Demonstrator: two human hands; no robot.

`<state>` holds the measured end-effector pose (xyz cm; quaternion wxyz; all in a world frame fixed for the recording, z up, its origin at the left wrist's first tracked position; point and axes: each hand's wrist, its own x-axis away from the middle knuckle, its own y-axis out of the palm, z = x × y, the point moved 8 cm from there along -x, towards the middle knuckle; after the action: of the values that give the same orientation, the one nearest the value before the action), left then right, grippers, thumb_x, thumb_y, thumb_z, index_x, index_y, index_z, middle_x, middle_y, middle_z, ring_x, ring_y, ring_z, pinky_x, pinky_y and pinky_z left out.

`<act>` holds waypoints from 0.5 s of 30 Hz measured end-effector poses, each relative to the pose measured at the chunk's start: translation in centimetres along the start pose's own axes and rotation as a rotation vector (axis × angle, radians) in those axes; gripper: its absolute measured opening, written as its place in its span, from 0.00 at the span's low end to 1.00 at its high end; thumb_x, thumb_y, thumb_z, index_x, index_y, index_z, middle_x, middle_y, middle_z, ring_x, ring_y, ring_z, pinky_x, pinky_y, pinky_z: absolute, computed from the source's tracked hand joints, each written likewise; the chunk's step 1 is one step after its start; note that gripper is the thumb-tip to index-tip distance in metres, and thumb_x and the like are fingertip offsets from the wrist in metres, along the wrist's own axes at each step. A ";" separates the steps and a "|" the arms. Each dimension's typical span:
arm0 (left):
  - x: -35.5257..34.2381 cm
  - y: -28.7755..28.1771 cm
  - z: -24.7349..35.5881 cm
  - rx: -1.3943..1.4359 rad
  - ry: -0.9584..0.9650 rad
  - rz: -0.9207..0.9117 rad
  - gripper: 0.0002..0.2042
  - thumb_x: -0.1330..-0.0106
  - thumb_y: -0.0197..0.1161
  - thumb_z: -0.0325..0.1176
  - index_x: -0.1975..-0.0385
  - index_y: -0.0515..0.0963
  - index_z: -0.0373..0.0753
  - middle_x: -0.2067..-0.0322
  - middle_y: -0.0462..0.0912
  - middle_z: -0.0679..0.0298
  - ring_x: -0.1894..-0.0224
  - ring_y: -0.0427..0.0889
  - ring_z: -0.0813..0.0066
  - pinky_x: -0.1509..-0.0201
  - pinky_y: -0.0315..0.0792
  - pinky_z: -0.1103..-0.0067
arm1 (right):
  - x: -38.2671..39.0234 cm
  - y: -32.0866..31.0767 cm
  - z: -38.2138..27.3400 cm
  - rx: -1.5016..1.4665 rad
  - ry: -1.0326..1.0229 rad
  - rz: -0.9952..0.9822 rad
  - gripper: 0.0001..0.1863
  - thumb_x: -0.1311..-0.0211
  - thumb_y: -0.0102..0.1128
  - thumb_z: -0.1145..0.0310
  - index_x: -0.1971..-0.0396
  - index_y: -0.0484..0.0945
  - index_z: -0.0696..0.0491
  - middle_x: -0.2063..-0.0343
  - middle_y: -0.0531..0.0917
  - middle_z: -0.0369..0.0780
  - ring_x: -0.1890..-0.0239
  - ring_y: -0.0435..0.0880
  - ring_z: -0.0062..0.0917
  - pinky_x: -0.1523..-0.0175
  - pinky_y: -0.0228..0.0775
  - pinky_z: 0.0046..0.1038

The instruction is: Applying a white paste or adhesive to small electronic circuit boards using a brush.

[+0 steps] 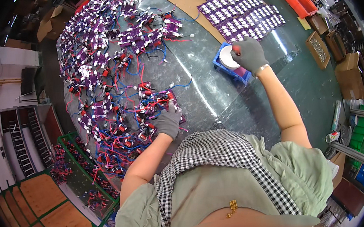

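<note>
Right hand (251,58): fingers clamped on a red handle (236,49), over the white tub (227,60) toward the tabletop's (197,88) right edge. Tub sits in a blue crate (246,79), something purple beside it. Handle's working end and tub contents: can't make out. Left hand (168,122): on a wired board (156,98) near the tabletop's near edge; can't tell if fingers grip. Pile (99,69) along left edge. Carton (325,63) at right holds small parts.
</note>
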<state>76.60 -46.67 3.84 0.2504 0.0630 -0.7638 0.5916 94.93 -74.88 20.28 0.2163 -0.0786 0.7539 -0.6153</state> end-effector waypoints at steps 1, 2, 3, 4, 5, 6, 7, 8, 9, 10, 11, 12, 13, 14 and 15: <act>0.0 0.1 -0.5 0.001 -0.045 -0.009 0.41 0.63 0.78 0.48 0.43 0.72 0.50 0.45 0.67 0.57 0.57 0.79 0.61 0.57 0.77 0.70 | 0.6 -1.2 -0.2 0.005 -0.005 0.008 0.08 0.47 0.61 0.61 0.77 0.82 0.48 0.78 0.82 0.39 0.69 0.79 0.35 0.62 0.71 0.37; -0.1 -0.2 -1.0 0.092 -0.095 0.062 0.35 0.61 0.78 0.46 0.48 0.75 0.48 0.47 0.68 0.57 0.57 0.80 0.60 0.59 0.77 0.70 | 1.3 -3.5 -0.3 -0.137 -0.014 0.174 0.07 0.46 0.62 0.63 0.77 0.81 0.49 0.78 0.82 0.39 0.70 0.79 0.36 0.62 0.70 0.36; -0.2 -0.2 -1.3 0.092 -0.100 0.069 0.35 0.61 0.78 0.46 0.48 0.75 0.48 0.47 0.68 0.57 0.57 0.80 0.60 0.59 0.77 0.70 | 2.2 -5.6 -0.2 -0.281 -0.023 0.340 0.06 0.46 0.63 0.65 0.77 0.81 0.50 0.77 0.83 0.39 0.72 0.78 0.36 0.63 0.70 0.36; -0.4 -0.7 -1.1 0.092 -0.045 0.028 0.31 0.59 0.77 0.43 0.51 0.76 0.46 0.49 0.69 0.56 0.58 0.80 0.60 0.59 0.78 0.69 | 3.0 -7.0 -0.2 -0.320 -0.093 0.431 0.04 0.46 0.65 0.68 0.75 0.81 0.52 0.77 0.83 0.38 0.73 0.78 0.35 0.65 0.69 0.33; -0.4 -0.8 -0.8 0.092 0.008 -0.014 0.28 0.58 0.76 0.41 0.53 0.76 0.44 0.50 0.70 0.55 0.58 0.80 0.59 0.60 0.78 0.67 | 3.7 -7.7 -0.3 -0.318 -0.094 0.439 0.04 0.46 0.65 0.68 0.75 0.81 0.52 0.77 0.83 0.38 0.73 0.78 0.35 0.65 0.69 0.33; 0.0 -1.5 -0.8 0.067 0.007 0.068 0.24 0.57 0.74 0.39 0.58 0.76 0.41 0.56 0.73 0.56 0.59 0.80 0.59 0.61 0.78 0.67 | 4.6 -8.5 -0.1 -0.400 -0.051 0.475 0.05 0.45 0.64 0.68 0.72 0.82 0.53 0.77 0.83 0.38 0.73 0.78 0.34 0.65 0.69 0.32; 0.4 -2.4 -0.9 0.061 0.008 0.074 0.24 0.57 0.74 0.39 0.58 0.76 0.41 0.56 0.73 0.56 0.59 0.80 0.59 0.61 0.78 0.67 | 5.5 -9.3 0.3 -0.483 -0.007 0.512 0.06 0.44 0.64 0.68 0.69 0.82 0.54 0.76 0.83 0.39 0.73 0.78 0.33 0.65 0.69 0.32; 0.9 -4.5 -1.0 0.216 0.040 0.140 0.24 0.56 0.73 0.41 0.58 0.76 0.42 0.56 0.74 0.56 0.58 0.80 0.57 0.56 0.76 0.65 | 6.2 -9.2 0.8 -0.610 0.088 0.399 0.12 0.40 0.62 0.68 0.61 0.82 0.59 0.67 0.84 0.42 0.64 0.81 0.26 0.57 0.72 0.26; 1.3 -6.3 -1.3 0.372 0.071 0.204 0.23 0.54 0.71 0.42 0.57 0.75 0.43 0.56 0.75 0.57 0.56 0.79 0.56 0.52 0.74 0.63 | 6.5 -9.1 0.8 -0.610 0.092 0.406 0.12 0.40 0.62 0.68 0.61 0.82 0.59 0.67 0.84 0.42 0.64 0.81 0.26 0.57 0.72 0.26; 2.2 -8.6 -2.1 0.572 0.110 0.407 0.26 0.60 0.74 0.43 0.59 0.74 0.42 0.59 0.76 0.56 0.58 0.78 0.54 0.52 0.73 0.66 | 7.0 -8.4 1.4 -0.908 0.168 0.415 0.13 0.41 0.62 0.69 0.59 0.81 0.60 0.65 0.84 0.42 0.62 0.81 0.26 0.54 0.73 0.26; 2.6 -9.7 -3.1 0.789 0.098 0.408 0.28 0.60 0.75 0.43 0.58 0.73 0.41 0.60 0.76 0.56 0.58 0.78 0.55 0.49 0.71 0.67 | 7.3 -7.9 1.0 -1.209 0.244 0.413 0.14 0.41 0.62 0.70 0.57 0.80 0.61 0.63 0.84 0.42 0.61 0.81 0.25 0.52 0.73 0.26; 3.7 -11.6 -4.2 0.879 0.131 0.511 0.28 0.59 0.75 0.42 0.57 0.72 0.40 0.61 0.76 0.57 0.58 0.78 0.57 0.51 0.72 0.67 | 7.4 -8.0 0.2 -1.425 0.281 0.378 0.17 0.43 0.64 0.69 0.56 0.78 0.62 0.61 0.83 0.42 0.59 0.81 0.24 0.49 0.73 0.25; 5.1 -13.5 -5.3 0.967 0.162 0.618 0.28 0.58 0.75 0.41 0.57 0.71 0.40 0.62 0.77 0.58 0.59 0.79 0.60 0.52 0.73 0.66 | 7.6 -8.7 -0.4 -1.431 0.281 0.377 0.17 0.43 0.64 0.69 0.56 0.78 0.62 0.61 0.83 0.42 0.59 0.81 0.24 0.49 0.73 0.25; 5.8 -14.8 -5.5 0.962 0.164 0.614 0.28 0.58 0.75 0.41 0.57 0.71 0.40 0.62 0.77 0.58 0.59 0.79 0.60 0.52 0.73 0.66 | 7.5 -8.7 -1.2 -1.414 0.256 0.293 0.16 0.43 0.64 0.69 0.57 0.80 0.61 0.61 0.84 0.41 0.58 0.82 0.23 0.49 0.73 0.24; 5.9 -14.7 -5.8 1.451 0.165 0.426 0.30 0.56 0.74 0.42 0.53 0.70 0.39 0.61 0.77 0.57 0.61 0.80 0.62 0.55 0.75 0.67 | 7.5 -8.4 -2.1 -1.395 0.231 0.210 0.14 0.43 0.64 0.68 0.59 0.81 0.59 0.60 0.84 0.41 0.57 0.82 0.22 0.49 0.73 0.24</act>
<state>79.01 -44.35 20.40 0.0832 0.0186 -0.1579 0.9838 86.12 -77.87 27.00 0.0926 -0.0601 0.9934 0.0301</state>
